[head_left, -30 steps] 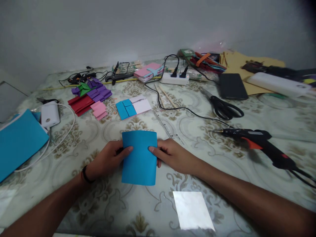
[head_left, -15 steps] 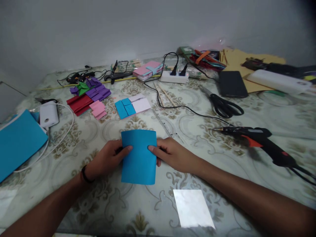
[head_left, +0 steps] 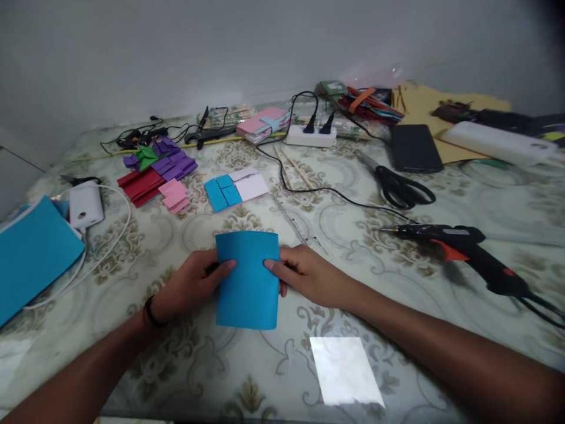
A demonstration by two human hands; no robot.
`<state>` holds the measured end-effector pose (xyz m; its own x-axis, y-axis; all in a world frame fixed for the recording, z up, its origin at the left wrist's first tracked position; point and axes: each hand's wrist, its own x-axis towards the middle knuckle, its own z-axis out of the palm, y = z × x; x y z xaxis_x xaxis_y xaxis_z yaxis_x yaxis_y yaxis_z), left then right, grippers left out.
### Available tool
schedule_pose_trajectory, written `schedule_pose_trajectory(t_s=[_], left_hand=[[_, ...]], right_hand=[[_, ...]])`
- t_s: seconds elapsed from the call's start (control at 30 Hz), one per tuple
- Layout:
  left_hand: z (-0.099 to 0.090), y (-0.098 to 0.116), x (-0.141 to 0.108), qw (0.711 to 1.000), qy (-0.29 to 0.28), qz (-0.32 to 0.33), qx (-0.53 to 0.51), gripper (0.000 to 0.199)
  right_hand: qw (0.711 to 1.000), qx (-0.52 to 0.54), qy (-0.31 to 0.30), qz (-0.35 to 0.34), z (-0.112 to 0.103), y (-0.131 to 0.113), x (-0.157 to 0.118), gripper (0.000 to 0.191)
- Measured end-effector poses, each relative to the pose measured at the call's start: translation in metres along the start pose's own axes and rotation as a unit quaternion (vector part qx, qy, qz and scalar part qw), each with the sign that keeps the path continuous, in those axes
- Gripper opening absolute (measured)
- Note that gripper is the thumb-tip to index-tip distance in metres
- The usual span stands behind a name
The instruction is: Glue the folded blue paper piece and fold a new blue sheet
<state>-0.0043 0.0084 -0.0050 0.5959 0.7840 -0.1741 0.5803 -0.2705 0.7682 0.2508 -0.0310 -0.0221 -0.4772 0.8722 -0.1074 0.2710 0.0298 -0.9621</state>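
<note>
A rectangle of blue paper [head_left: 248, 294] is held up between my two hands above the patterned tabletop [head_left: 185, 365]. My left hand [head_left: 194, 280] pinches its left edge, thumb in front and fingers behind. On the opposite edge, my right hand [head_left: 306, 274] grips in the same way, with some fingertips showing past the paper. The sheet bows slightly and its upper end bends away. Beyond it lies a small card with blue and white folded pieces [head_left: 236, 188]. A clear ruler [head_left: 298, 221] rests just past my right hand.
Left are larger blue sheets [head_left: 35, 253] and a white power bank [head_left: 86, 203] with a cable. Folded red paper [head_left: 140, 185] and pink paper [head_left: 174, 195] lie farther back. To the right are black scissors [head_left: 401, 187], a glue gun [head_left: 463, 247] with its cord, and a phone [head_left: 415, 148].
</note>
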Motion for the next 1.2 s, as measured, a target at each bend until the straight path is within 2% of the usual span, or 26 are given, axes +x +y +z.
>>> schedule_pose_trajectory(t_s=[1.2], left_hand=[[-0.0007, 0.0014, 0.0000, 1.000, -0.002, 0.002, -0.004, 0.044]], right_hand=[[1.000, -0.004, -0.002, -0.005, 0.0003, -0.0004, -0.0002, 0.056]])
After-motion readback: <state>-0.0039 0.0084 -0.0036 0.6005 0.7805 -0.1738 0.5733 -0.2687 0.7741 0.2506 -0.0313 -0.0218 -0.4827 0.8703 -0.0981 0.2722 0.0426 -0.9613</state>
